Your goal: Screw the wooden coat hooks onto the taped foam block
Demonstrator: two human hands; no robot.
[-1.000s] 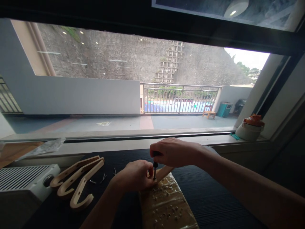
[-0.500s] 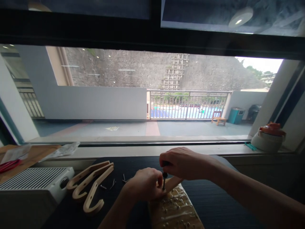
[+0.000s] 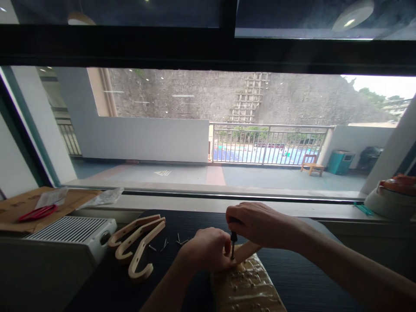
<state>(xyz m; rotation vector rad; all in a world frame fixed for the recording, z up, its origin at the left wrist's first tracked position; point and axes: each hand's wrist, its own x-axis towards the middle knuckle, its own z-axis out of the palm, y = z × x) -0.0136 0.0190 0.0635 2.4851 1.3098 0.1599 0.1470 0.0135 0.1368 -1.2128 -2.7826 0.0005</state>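
Note:
My right hand (image 3: 256, 224) is closed around the dark handle of a small screwdriver (image 3: 233, 246), which stands upright with its tip down on a light wooden hook piece (image 3: 247, 251). My left hand (image 3: 206, 250) is closed on that wooden piece, pinching near the screwdriver's tip. Both rest over a brown block wrapped in clear plastic (image 3: 247, 288) with small pale bits on it. To the left, three curved wooden hooks (image 3: 138, 242) lie on the dark ribbed table (image 3: 302, 277), with a few loose screws (image 3: 165, 245) beside them.
A white heater with a grille (image 3: 69, 236) stands at the left. Behind it a cardboard box (image 3: 19, 208) carries a red tool and plastic bags. A white pot with an orange lid (image 3: 391, 197) sits on the window sill at right. The window is straight ahead.
The view has swung left and slightly up, so everything sits further right in the picture. Both hands keep the same hold on the screwdriver and the wooden piece.

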